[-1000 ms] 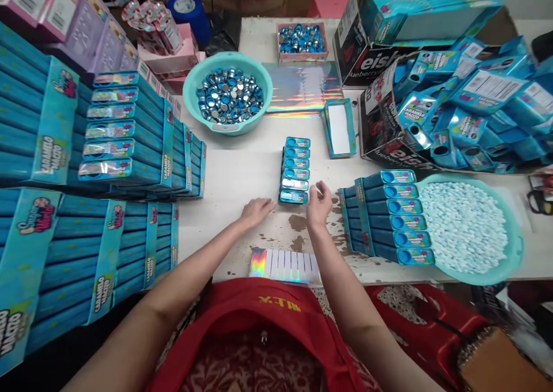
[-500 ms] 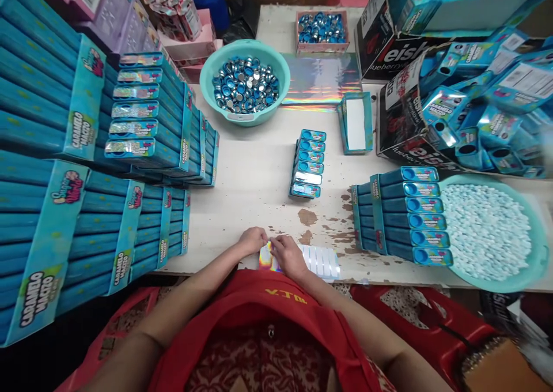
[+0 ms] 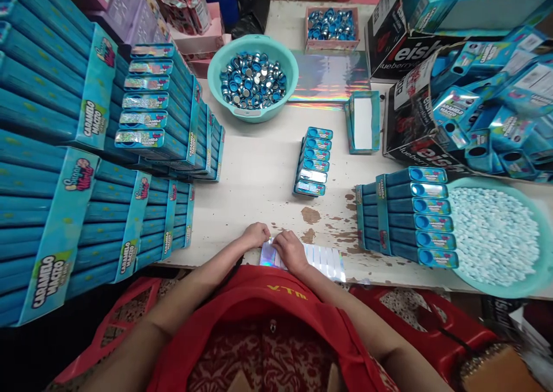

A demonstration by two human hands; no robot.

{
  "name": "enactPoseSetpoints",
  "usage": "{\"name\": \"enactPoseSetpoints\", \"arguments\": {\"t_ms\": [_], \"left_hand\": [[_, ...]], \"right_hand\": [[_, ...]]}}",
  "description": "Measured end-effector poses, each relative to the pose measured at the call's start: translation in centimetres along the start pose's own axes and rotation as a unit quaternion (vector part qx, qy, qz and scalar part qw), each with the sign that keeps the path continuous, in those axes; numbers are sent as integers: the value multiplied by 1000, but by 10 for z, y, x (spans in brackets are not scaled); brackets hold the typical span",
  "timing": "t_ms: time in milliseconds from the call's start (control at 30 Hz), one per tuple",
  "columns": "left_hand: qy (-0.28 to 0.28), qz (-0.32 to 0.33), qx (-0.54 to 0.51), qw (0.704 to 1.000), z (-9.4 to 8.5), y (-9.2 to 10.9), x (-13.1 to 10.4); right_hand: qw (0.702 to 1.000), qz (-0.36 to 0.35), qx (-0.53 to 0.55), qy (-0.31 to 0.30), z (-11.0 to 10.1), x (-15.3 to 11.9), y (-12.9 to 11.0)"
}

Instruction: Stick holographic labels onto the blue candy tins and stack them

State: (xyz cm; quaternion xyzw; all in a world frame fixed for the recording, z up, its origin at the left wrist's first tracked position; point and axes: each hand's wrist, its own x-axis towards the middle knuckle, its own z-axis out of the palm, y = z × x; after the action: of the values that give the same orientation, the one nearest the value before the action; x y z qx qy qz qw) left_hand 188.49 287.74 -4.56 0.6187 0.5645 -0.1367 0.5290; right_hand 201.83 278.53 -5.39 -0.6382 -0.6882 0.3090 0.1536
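At the table's near edge lies a shiny holographic sticker sheet (image 3: pixel 325 259) with pale strips in a row. My left hand (image 3: pixel 256 235) is closed, its fingertips pinching at the sheet's upper left corner. Just right of it, my right hand (image 3: pixel 291 252) bends over the sheet, thumb and fingers pressed together at the same edge and covering part of the strips. Any small piece between the fingertips is too small to make out. Beyond the hands stands a short row of blue candy boxes (image 3: pixel 311 164) with round recesses on their ends.
Stacked blue boxes (image 3: pixel 116 207) fill the left. A turquoise basin of metal caps (image 3: pixel 216 86) and a pink box of caps (image 3: pixel 332 44) stand behind. To the right are bundled boxes (image 3: pixel 406 219), a basin of pale candies (image 3: pixel 542 248), an open tray (image 3: pixel 375 121) and a black carton (image 3: pixel 404 127).
The view has shifted slightly, moving the table's contents a little to the right. My fingertips have parted slightly at the sheet's corner, and the sheet's glare has changed from yellow-red to bluish.
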Motion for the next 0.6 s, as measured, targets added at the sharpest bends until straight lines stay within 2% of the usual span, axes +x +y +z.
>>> {"name": "enactPoseSetpoints", "arguments": {"t_ms": [100,267,333,367,400,467,533,600], "left_hand": [[9,7,23,1000,0,2,-3],[24,19,60,998,-5,5,-9],[64,67,12,996,-13,13,-14],[73,108,-51,990,-17,19,-17],[66,155,-131,977,-22,27,-19],[-5,226,-273,935,-32,45,-22],[-77,232,-323,915,-39,63,-21],[-81,212,-307,924,-46,79,-15]], "right_hand": [[999,22,43,-15,-19,3,-7],[986,67,154,18,-81,3,-16],[978,88,185,35,-105,4,-17],[974,95,201,45,-115,5,-17],[969,99,218,56,-123,7,-17],[958,103,258,73,-134,12,-16],[945,109,295,90,-139,19,-13],[933,123,316,118,-139,30,-8]]}}
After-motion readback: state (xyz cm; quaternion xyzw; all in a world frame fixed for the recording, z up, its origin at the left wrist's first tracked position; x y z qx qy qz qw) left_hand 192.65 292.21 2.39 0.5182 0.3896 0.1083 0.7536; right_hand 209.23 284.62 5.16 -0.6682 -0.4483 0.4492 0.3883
